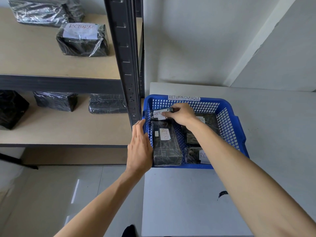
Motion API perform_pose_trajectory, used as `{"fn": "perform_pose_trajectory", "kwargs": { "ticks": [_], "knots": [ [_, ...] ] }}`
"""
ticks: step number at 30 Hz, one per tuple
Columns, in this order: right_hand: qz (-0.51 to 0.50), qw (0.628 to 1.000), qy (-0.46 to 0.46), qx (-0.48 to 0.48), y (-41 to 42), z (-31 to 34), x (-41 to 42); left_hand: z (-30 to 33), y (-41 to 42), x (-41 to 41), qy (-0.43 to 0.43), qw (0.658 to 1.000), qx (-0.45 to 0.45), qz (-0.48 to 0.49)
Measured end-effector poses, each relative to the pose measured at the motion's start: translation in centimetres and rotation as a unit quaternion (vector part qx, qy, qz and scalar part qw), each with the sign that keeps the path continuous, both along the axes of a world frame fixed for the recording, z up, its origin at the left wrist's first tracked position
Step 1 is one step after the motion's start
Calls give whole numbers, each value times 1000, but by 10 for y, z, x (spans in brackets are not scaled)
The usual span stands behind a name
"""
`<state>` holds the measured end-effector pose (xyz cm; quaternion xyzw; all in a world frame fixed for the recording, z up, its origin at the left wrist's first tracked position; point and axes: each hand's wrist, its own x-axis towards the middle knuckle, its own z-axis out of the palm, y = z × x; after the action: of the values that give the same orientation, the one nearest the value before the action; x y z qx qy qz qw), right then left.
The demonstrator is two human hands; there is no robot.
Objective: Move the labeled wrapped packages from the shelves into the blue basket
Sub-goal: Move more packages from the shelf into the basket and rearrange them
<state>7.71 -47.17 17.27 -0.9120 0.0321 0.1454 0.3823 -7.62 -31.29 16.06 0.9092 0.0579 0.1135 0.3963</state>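
Note:
The blue basket [229, 124], tagged "RETURN OVERDUE", stands on a white table and holds several black wrapped packages with "RETURN" labels. My right hand [181, 113] is inside it, fingers closed on a small labeled package [158, 114] at the basket's far left corner. A long labeled package [165, 144] lies along the left wall. My left hand [139, 149] rests flat against the basket's outer left wall, fingers apart, holding nothing. On the upper shelf sits one more labeled package [83, 40].
The black shelf post [126, 65] stands right beside the basket. Unlabeled wrapped packages lie on the lower shelf [55, 100], [106, 103], [12, 108] and another at the upper shelf's back [42, 11]. The white table [188, 202] extends toward me.

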Motion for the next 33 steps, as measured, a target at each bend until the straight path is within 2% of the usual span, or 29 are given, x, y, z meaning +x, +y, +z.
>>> {"fn": "perform_pose_trajectory", "kwargs": {
  "ticks": [5, 11, 14, 19, 24, 33],
  "knots": [
    [-100, 991, -31, 81, -32, 14, 0, 3, -1, -1, -8, 1000, -11, -5],
    [-189, 978, -33, 78, -83, 20, -12, 3, -1, 0, -4, 1000, -13, 0],
    [-188, 981, -13, 45, -90, 11, -18, 2, -1, -1, -3, 1000, -11, -1],
    [-159, 985, -23, -66, -82, 8, -26, 3, 0, -2, -4, 1000, -19, -5],
    [-152, 985, -27, -72, -80, 8, -26, 3, 0, -2, -5, 1000, -20, -7],
    [-58, 988, 93, -111, -105, 25, -30, 5, 0, -2, -6, 1000, -28, -3]
  ]
}}
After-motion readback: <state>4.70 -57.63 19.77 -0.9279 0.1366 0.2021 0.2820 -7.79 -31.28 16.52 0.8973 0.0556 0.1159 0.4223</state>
